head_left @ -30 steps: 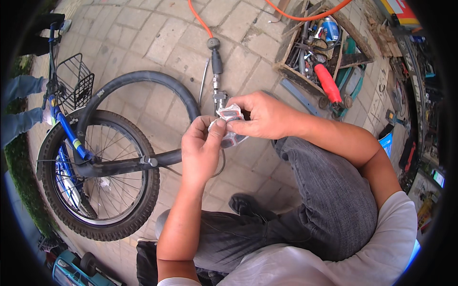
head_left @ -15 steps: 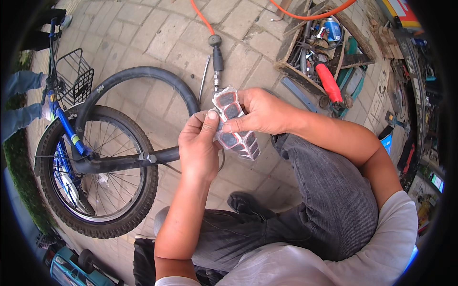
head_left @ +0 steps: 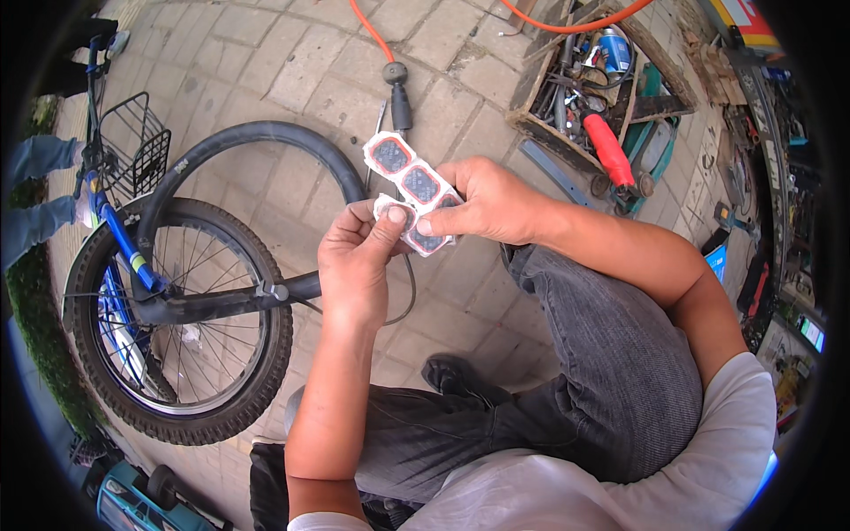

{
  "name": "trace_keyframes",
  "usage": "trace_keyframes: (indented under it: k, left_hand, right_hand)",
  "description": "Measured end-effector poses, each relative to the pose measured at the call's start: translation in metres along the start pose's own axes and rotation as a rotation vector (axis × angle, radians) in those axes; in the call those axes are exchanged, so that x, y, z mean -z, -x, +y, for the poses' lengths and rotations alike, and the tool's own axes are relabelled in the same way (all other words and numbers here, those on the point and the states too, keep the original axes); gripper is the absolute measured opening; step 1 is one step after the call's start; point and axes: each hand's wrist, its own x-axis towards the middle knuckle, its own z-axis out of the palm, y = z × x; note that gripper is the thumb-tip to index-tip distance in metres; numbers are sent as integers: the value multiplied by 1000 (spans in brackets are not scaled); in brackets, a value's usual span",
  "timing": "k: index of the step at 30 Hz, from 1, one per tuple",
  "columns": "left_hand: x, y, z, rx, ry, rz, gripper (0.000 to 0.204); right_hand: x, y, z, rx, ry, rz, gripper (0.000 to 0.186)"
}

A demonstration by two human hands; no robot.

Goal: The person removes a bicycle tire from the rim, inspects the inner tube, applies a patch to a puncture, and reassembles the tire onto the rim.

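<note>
Both hands are closed on a sheet of tyre repair patches (head_left: 421,184), dark squares with rounded corners and red rims on a white backing. My left hand (head_left: 352,261) pinches a patch at the sheet's left side between thumb and fingers. From the right, my right hand (head_left: 496,208) grips the lower part, its thumb over one patch. The sheet's upper end sticks out beyond both hands. To the left, a black inner tube (head_left: 257,134) loops over a bicycle wheel (head_left: 181,332), with its valve stem toward me.
An orange air hose (head_left: 372,31) ends in a black air nozzle (head_left: 400,106) just beyond the sheet. A wooden toolbox (head_left: 567,146) with a red-handled tool stands at the far right. A blue bicycle frame (head_left: 119,232) with a basket and another person's legs (head_left: 44,159) are at left.
The sheet has turned its face up toward me, and its upper end has swung left. My left hand has shifted slightly left, and a patch in its pinch now stands apart from the row.
</note>
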Motion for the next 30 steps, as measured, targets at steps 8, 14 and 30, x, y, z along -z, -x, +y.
trace_keyframes:
  k: [8, 14, 30]
  left_hand:
    - [15, -14, -2, -84, 415, 142, 14]
    - [11, -2, -21, 87, 5, -250, 9]
    - [-7, 0, -49, 1, -139, -260, 8]
  right_hand:
    - [-3, -5, 18, -99, -462, 14, 22]
    - [8, -11, 18, -110, -695, 216, 27]
    - [10, -3, 19, 34, -752, 180, 52]
